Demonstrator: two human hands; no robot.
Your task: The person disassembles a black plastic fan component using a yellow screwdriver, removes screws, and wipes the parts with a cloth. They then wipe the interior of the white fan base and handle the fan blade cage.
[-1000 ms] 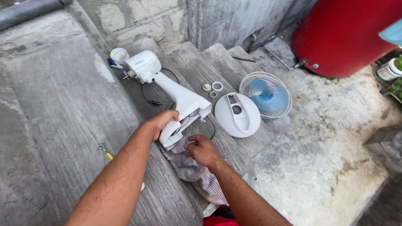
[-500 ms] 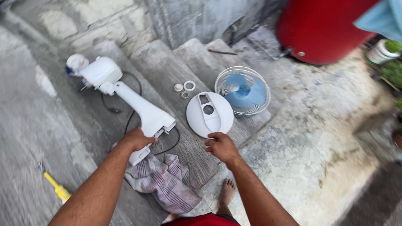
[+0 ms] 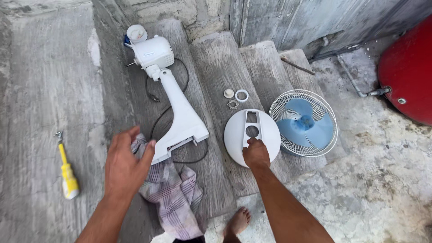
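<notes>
Our left hand (image 3: 125,167) hovers with fingers spread over the checked cloth (image 3: 173,198) beside the fan stand (image 3: 180,119); our right hand (image 3: 256,154) pinches the round fan base (image 3: 234,135).

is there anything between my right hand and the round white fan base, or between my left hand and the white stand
Nothing visible does. The right hand already rests on the round white base. The left hand hovers over the checked cloth beside the foot of the white stand; whether it touches the stand is unclear.
</notes>
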